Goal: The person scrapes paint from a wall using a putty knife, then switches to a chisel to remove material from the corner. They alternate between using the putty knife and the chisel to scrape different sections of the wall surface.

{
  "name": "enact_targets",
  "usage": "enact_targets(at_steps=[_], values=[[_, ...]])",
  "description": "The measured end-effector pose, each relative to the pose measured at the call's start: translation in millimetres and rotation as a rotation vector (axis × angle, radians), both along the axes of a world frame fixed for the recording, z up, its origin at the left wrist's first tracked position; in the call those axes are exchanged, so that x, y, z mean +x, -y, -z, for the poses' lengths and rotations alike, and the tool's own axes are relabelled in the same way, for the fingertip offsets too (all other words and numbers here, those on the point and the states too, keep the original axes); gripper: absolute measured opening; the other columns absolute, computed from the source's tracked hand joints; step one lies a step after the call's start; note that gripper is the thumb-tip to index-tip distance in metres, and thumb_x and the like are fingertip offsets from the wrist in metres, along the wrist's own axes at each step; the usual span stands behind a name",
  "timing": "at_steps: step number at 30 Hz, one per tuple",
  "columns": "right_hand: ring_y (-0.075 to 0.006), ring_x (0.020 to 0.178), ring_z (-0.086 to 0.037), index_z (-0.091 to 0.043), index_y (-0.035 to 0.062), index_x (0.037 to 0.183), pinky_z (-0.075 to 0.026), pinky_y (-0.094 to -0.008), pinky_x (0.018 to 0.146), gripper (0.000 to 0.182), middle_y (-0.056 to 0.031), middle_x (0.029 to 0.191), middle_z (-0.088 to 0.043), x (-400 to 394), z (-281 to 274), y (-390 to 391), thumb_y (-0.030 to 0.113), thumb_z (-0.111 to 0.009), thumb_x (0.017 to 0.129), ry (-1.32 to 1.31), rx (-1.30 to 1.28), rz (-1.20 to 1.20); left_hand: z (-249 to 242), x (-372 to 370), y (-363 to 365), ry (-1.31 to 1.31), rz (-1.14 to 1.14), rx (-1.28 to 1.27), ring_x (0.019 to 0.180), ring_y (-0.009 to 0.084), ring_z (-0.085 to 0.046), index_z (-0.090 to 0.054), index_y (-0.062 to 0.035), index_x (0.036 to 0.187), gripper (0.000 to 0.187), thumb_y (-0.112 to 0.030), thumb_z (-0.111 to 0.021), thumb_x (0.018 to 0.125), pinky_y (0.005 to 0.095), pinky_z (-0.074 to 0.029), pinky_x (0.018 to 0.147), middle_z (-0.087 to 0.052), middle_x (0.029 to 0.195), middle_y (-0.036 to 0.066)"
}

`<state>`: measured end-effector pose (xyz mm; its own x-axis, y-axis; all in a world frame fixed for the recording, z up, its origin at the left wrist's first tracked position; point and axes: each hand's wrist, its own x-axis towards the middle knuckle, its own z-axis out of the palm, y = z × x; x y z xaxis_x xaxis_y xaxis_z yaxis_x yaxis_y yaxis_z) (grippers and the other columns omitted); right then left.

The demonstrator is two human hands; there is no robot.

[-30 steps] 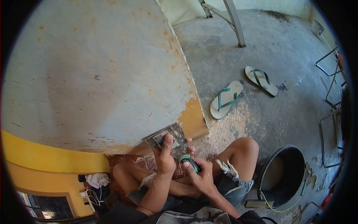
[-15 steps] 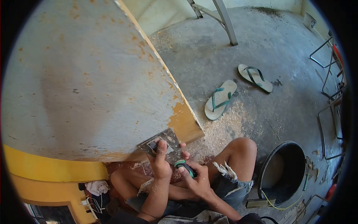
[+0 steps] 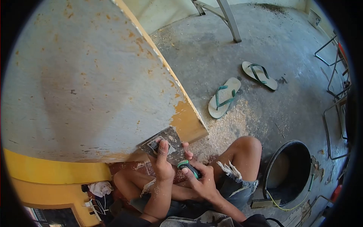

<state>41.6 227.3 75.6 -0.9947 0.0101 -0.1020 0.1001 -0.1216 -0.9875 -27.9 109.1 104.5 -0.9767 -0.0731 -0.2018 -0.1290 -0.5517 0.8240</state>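
Observation:
My left hand (image 3: pixel 163 162) grips a flat, paint-stained metal plate (image 3: pixel 172 145), its thumb lying on the plate's upper face. The plate's far edge lies against or close to the lower edge of a large board (image 3: pixel 87 87), which has worn grey paint and bare orange-brown patches. My right hand (image 3: pixel 202 179) is wrapped round a black and green handle (image 3: pixel 189 168) just below the plate. Whether handle and plate are joined is hard to tell.
Two flip-flops (image 3: pixel 224 97) lie on the concrete floor beside scattered shavings (image 3: pixel 230 128). A black bucket (image 3: pixel 289 172) stands right of my bent knee. Metal legs (image 3: pixel 228 20) stand at the top, folding chairs (image 3: pixel 332 68) at the right, cables (image 3: pixel 99 206) at lower left.
The view has shifted slightly. Both hands keep their hold on the plate and the handle, in nearly the same place by the board.

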Motion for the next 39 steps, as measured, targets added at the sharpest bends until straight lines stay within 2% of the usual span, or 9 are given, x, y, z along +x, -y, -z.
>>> enact_targets(at_steps=[4,8,10,14,17,23,29,37,39], values=[[-0.0051,0.062,-0.056,-0.071,-0.0008,0.102,-0.048,-0.0262,0.06,0.021,-0.0083,0.065,-0.063,-1,8,2,0.017,-0.069,0.091,-0.028,-0.036,0.026,6,3,-1,0.003,0.004,0.022,0.062,0.0328,-0.067,-0.052,-0.0023,0.109,0.03,-0.029,-0.06,0.097,0.0428,-0.059,0.055,-0.067,0.085,0.023],[-0.0052,0.063,-0.056,-0.071,-0.0013,0.103,-0.048,-0.0257,0.061,0.022,-0.0089,0.066,-0.063,-1,-1,0,0.017,-0.069,0.091,-0.014,0.007,-0.01,0,2,-2,0.01,-0.008,0.004,0.061,0.0331,-0.067,-0.052,-0.0021,0.111,0.03,-0.028,-0.06,0.097,0.0427,-0.058,0.055,-0.067,0.085,0.024],[-0.0052,0.064,-0.056,-0.07,-0.0017,0.103,-0.048,-0.0255,0.062,0.022,-0.0085,0.067,-0.064,2,9,2,0.017,-0.069,0.091,-0.028,-0.06,0.033,7,3,0,-0.013,0.006,0.008,0.061,0.0326,-0.067,-0.052,-0.0012,0.111,0.032,-0.029,-0.06,0.097,0.0423,-0.059,0.055,-0.067,0.085,0.023],[-0.0048,0.065,-0.056,-0.07,-0.0019,0.104,-0.048,-0.0258,0.062,0.022,-0.0068,0.068,-0.064,-5,2,-1,0.016,-0.069,0.091,-0.02,0.01,-0.004,0,1,-3,-0.01,0.0,-0.031,0.061,0.0321,-0.068,-0.052,0.0004,0.112,0.034,-0.029,-0.06,0.097,0.0419,-0.059,0.056,-0.067,0.086,0.024],[-0.0045,0.065,-0.054,-0.07,-0.002,0.103,-0.048,-0.0252,0.061,0.022,-0.0063,0.067,-0.063,3,4,2,0.016,-0.069,0.091,-0.026,-0.055,0.03,-2,4,-3,0.003,0.023,-0.001,0.061,0.0314,-0.068,-0.053,0.0015,0.11,0.034,-0.03,-0.06,0.097,0.042,-0.059,0.055,-0.067,0.085,0.023],[-0.0051,0.062,-0.051,-0.07,-0.0016,0.103,-0.046,-0.0249,0.059,0.022,-0.0059,0.066,-0.062,1,9,2,0.017,-0.07,0.09,-0.004,-0.022,0.03,11,3,1,-0.008,0.022,0.024,0.061,0.032,-0.067,-0.053,0.0004,0.11,0.032,-0.029,-0.059,0.098,0.0428,-0.059,0.055,-0.067,0.085,0.023],[-0.0069,0.061,-0.053,-0.07,-0.002,0.102,-0.047,-0.026,0.06,0.023,-0.0097,0.066,-0.061,-8,-1,1,0.017,-0.07,0.09,-0.06,-0.016,0.017,-9,-2,-2,-0.016,0.011,0.009,0.062,0.0321,-0.068,-0.052,-0.0009,0.109,0.029,-0.027,-0.057,0.099,0.0421,-0.059,0.056,-0.067,0.085,0.023],[-0.0064,0.061,-0.054,-0.07,-0.0011,0.102,-0.047,-0.0266,0.059,0.023,-0.0097,0.065,-0.061,1,7,2,0.018,-0.069,0.091,-0.016,0.005,0.03,4,4,-1,-0.008,0.019,-0.04,0.063,0.0321,-0.068,-0.049,-0.0017,0.114,0.033,-0.029,-0.059,0.098,0.0418,-0.06,0.058,-0.067,0.087,0.024],[-0.0067,0.059,-0.05,-0.07,-0.0013,0.103,-0.045,-0.0271,0.057,0.023,-0.0095,0.063,-0.059,1,5,-3,0.018,-0.069,0.091,-0.012,-0.044,0.015,7,6,0,-0.01,0.017,-0.019,0.063,0.0326,-0.068,-0.049,-0.0021,0.114,0.033,-0.029,-0.059,0.097,0.0423,-0.06,0.058,-0.067,0.087,0.024]])
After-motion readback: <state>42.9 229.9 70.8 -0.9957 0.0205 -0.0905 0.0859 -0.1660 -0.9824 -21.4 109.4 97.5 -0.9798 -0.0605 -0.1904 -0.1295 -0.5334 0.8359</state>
